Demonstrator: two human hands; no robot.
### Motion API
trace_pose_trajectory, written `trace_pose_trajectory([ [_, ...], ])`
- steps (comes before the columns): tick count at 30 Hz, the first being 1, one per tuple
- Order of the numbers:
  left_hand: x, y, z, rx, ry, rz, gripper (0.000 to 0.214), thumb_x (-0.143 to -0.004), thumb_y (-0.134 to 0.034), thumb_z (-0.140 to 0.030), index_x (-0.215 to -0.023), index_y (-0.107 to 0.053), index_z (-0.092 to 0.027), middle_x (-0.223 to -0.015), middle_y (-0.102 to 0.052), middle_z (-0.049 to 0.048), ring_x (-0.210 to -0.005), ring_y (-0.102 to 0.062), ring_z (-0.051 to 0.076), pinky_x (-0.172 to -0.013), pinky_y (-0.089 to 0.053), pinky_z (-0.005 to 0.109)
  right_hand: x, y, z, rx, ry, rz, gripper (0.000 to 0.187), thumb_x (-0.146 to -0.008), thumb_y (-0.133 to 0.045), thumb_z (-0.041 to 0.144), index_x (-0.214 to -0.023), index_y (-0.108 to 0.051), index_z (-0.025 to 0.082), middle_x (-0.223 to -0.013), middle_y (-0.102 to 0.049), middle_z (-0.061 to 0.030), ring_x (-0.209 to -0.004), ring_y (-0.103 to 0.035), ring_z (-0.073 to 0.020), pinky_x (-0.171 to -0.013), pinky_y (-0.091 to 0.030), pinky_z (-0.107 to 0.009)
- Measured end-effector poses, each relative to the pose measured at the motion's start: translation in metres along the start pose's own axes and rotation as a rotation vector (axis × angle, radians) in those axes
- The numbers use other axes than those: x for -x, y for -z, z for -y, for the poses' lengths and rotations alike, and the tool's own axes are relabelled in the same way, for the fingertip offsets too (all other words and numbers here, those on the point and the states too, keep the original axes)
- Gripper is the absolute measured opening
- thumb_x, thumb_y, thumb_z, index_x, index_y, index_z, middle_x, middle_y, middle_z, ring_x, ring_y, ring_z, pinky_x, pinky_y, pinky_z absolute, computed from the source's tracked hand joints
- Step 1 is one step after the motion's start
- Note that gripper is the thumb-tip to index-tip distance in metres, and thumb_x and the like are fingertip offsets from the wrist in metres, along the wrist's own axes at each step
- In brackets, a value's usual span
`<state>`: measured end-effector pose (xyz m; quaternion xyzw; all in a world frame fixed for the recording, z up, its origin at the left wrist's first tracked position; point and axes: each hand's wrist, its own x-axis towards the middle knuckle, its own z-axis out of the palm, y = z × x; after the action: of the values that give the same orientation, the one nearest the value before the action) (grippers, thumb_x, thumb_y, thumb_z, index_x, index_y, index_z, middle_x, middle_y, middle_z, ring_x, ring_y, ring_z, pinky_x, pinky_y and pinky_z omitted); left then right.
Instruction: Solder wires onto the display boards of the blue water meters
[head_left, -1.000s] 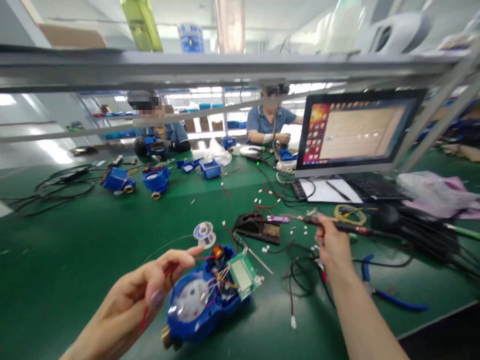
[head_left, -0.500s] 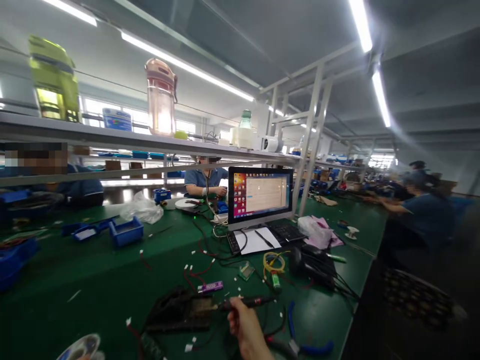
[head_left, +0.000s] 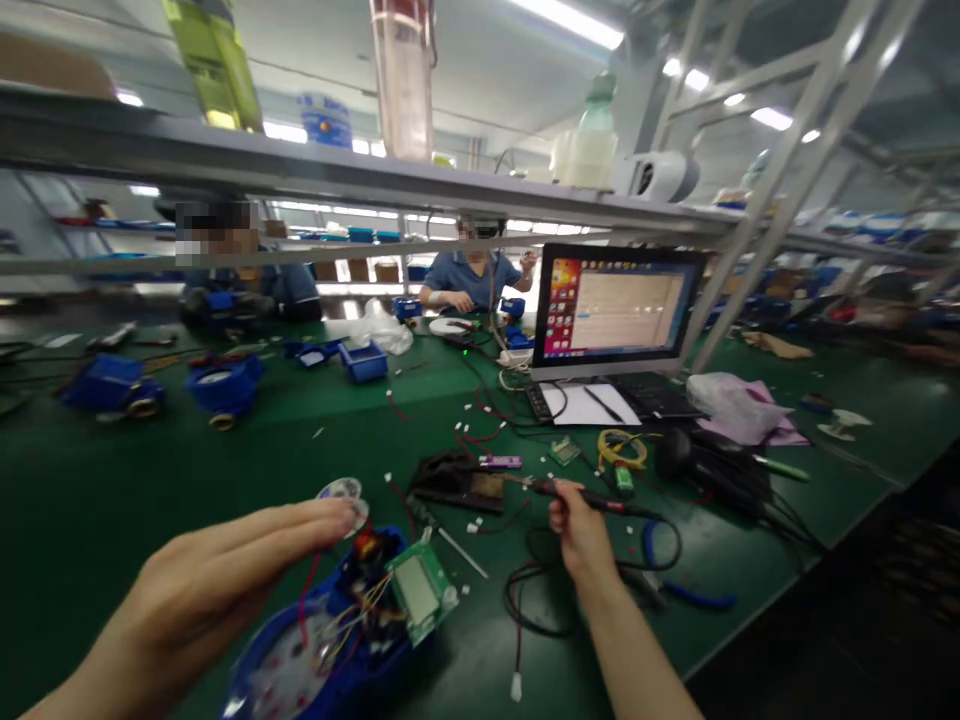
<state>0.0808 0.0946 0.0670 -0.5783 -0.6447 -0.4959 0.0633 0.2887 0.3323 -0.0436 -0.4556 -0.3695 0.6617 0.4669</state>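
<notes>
My left hand (head_left: 217, 580) is closed in a pinch on a red wire (head_left: 306, 590) above an opened blue meter housing (head_left: 322, 650) at the lower left. A green circuit board with a display (head_left: 420, 592) leans on the housing's right side, with thin coloured wires running to it. My right hand (head_left: 577, 528) grips a soldering iron (head_left: 592, 497) whose tip points left toward the black iron stand (head_left: 457, 482). A solder spool (head_left: 343, 492) lies just beyond my left fingertips.
A monitor (head_left: 616, 310) and keyboard (head_left: 645, 398) stand beyond my right hand. Blue pliers (head_left: 686, 590) and loose wires lie near the table's front edge. More blue housings (head_left: 221, 385) sit at the left. Two people work across the green bench under a shelf with bottles.
The view swung up and right half a second ago and has dropped back to the bench. My left hand with the red wire and the blue housing are in view again; my right hand kept the iron.
</notes>
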Motion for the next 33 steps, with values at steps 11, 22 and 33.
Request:
trace_pose_trajectory([
  [11, -0.010, 0.011, -0.041, 0.195, 0.437, 0.140, 0.011, -0.076, -0.062, -0.022, -0.078, -0.073, -0.022, -0.078, -0.070, 0.0016, -0.070, -0.065, 0.011, -0.060, -0.052, 0.013, 0.049, 0.015, 0.021, -0.209, 0.158, 0.072, 0.025, -0.055, -0.075, 0.025, -0.071, -0.060, 0.013, -0.060, -0.052, 0.0017, -0.047, -0.042, -0.0056, -0.034, -0.029, -0.014],
  [22, 0.037, -0.022, -0.043, 0.259, 0.704, 0.020, 0.006, -0.071, -0.067, -0.019, -0.065, -0.065, -0.018, -0.044, -0.058, -0.0033, -0.037, -0.052, 0.007, -0.035, -0.041, 0.012, 0.106, 0.013, 0.036, -0.136, 0.309, 0.155, 0.008, -0.065, -0.062, 0.020, -0.073, -0.063, 0.019, -0.048, -0.047, 0.0000, -0.043, -0.038, -0.0107, -0.037, -0.029, -0.021],
  [33, 0.075, -0.059, -0.032, 0.290, 0.856, -0.036, 0.004, -0.078, -0.058, -0.017, -0.076, -0.060, -0.016, -0.057, -0.065, -0.0005, -0.049, -0.062, 0.010, -0.049, -0.052, 0.017, 0.115, 0.051, 0.002, 0.083, 0.494, 0.077, 0.019, -0.061, -0.070, 0.042, -0.069, -0.061, 0.027, -0.050, -0.044, -0.0007, -0.034, -0.032, -0.0112, -0.029, -0.020, -0.027],
])
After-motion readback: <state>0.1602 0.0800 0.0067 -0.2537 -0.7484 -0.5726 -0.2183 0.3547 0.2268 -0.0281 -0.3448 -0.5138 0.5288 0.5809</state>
